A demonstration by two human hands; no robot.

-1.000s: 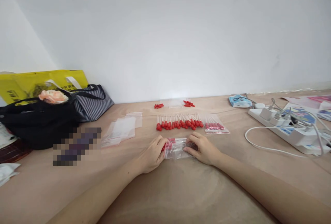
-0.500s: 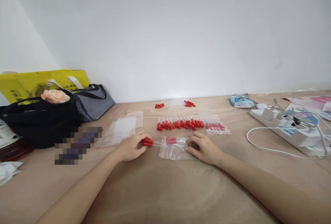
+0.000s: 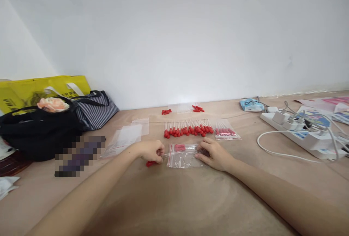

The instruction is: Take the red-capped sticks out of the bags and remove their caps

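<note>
My left hand is closed around the thin stems of droppers with red bulbs; the bulbs stick out below my fingers, and how many I hold cannot be told. The stem tips point right, at the red-lined mouth of a clear zip bag. My right hand grips the far end of this bag, fingers curled over it. Inside the bag lie red rubber pieces. Just behind is a row of red-bulbed droppers, with a filled bag of droppers at its right.
Flat clear bags lie left of my hands. At the back are red bulbs and thin clear tubes. A power strip with cables stands right; a black bag and a striped bag stand left.
My left hand has turned and shifted its hold from the red bulbs to the stems near the bag mouth. My right hand keeps its place on the bag. The view has shifted slightly.
</note>
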